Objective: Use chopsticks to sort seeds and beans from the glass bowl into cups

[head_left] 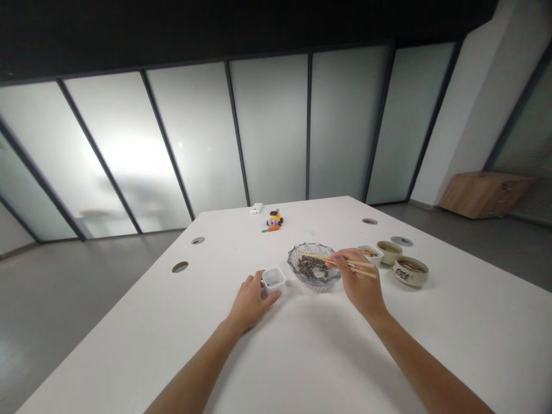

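My right hand [359,282] is closed around a pair of wooden chopsticks [317,257], whose tips reach over a clear glass bowl [294,275]. Inside that bowl lie many small dark pieces, like seeds or beans [311,267]. To the left of the bowl stands a small white plastic container [279,285], with a few dark bits at its bottom. My left hand [254,300] grips this container at its left side, fingers behind and thumb in front. Whether the chopstick tips pinch a piece is too small to tell.
Right of my right hand are a white container with pale pieces [374,255] and two beige cups [411,273] [388,253]. Farther back sit a yellow toy vehicle [275,218], an orange-handled screwdriver [271,229] and a white box-like object [257,208]. Round holes [180,267] pierce the white table [276,356].
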`<state>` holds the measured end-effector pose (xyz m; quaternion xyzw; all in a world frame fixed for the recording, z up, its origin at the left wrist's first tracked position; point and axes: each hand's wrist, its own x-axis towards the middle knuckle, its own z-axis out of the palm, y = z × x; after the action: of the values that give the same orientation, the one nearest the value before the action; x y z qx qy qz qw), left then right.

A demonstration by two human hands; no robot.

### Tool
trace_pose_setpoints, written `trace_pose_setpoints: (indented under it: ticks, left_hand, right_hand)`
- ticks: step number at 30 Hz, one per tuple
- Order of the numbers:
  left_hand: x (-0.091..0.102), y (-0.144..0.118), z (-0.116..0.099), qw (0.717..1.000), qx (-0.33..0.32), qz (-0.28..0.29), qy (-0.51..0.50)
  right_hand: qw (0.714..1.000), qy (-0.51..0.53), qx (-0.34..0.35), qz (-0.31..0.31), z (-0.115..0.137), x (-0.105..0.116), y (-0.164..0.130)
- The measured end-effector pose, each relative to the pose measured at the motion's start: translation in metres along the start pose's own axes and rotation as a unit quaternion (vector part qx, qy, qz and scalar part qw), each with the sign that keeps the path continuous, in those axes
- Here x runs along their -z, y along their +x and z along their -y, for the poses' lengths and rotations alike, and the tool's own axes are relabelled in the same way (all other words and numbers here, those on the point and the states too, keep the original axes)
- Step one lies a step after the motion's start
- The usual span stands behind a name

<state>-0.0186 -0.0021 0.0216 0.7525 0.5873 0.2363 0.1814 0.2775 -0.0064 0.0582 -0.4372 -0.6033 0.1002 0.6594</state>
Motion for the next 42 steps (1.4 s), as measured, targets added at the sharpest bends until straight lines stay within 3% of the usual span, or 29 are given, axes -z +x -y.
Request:
trace_pose_setpoints:
  ticks: [5,42]
  left_hand:
    - [-0.002,0.001,0.004,1.000,-0.005,-0.012,0.000]
    - [0.002,-0.001,-0.005,1.000,0.004,0.002,-0.001]
  right_hand:
    - [0.993,-0.075,0.076,0.041,-0.004,0.004,0.002]
    - [0.989,-0.114,0.084,0.048,-0.028,0.001,-0.001]
